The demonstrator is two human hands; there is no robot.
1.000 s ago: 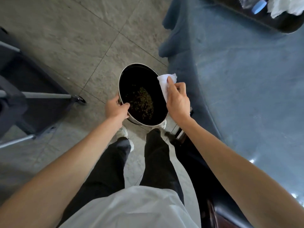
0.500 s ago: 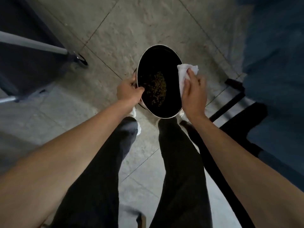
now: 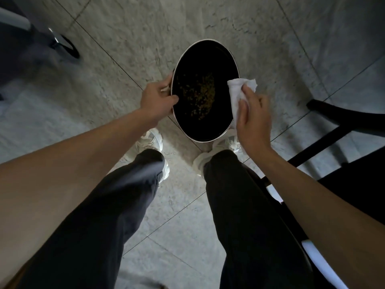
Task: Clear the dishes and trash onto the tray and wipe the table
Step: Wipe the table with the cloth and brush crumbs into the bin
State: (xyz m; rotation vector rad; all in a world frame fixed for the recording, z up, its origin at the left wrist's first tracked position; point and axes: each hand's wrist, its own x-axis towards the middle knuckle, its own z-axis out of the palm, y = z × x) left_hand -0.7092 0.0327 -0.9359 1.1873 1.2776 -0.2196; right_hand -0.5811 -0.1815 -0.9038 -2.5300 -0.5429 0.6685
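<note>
Since the earlier frames the view has swung away from the blue-covered surface, which has dropped out of sight, and now looks straight down at the tiled floor [image 3: 129, 38]; the round dish and both hands have kept their grip on one another throughout.

The left hand [image 3: 157, 99] holds the dish [image 3: 205, 65] by its left rim, thumb hooked over the edge onto the dark inside and the fingers curled underneath. The right hand [image 3: 253, 113] lies along the right rim with its fingers nearly straight, pressing a folded white cloth [image 3: 237, 90] against the edge; the cloth laps partly inside the dish. A patch of small brownish crumbs [image 3: 200, 92] sits in the middle of the dark interior. The dish is carried in the air above the floor, just ahead of the person's pale shoes [image 3: 151, 140], and a black chair frame [image 3: 325, 130] stands on the right.

As for progress, the crumbs appear to be gathered in the dish, which suggests some of the wiping is done. Neither the tray nor the surface shows here, so whether the other dishes and trash are cleared cannot be judged. What seems left is to get rid of the crumbs, set the dish on the tray, and finish the wiping if any remains.
</note>
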